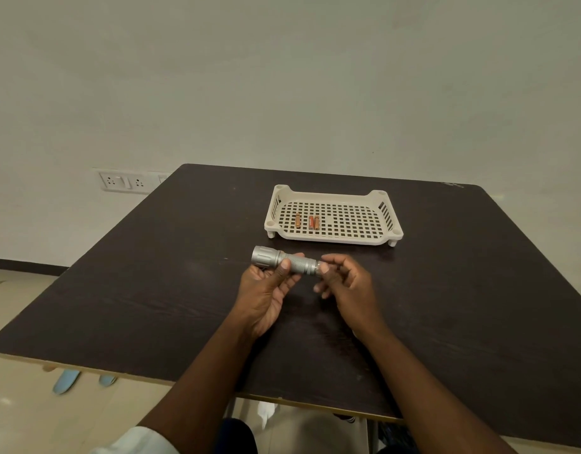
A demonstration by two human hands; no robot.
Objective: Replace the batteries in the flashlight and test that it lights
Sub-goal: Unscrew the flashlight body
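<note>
A silver flashlight (282, 260) is held level above the dark table, its wide head pointing left. My left hand (266, 290) grips its body from below, thumb over the knurled barrel. My right hand (345, 280) has its curled fingers at the tail end of the flashlight; whether they pinch the tail cap is hard to tell. Three orange batteries lie in a cream perforated tray (377, 221): one battery (297, 220) apart on the left, a pair of batteries (314, 222) side by side to its right.
The dark wooden table (151, 290) reaches to the wall at the back. A white socket panel (124, 182) is on the wall at the left. Sandalled feet (66, 381) show on the floor under the table's near-left edge.
</note>
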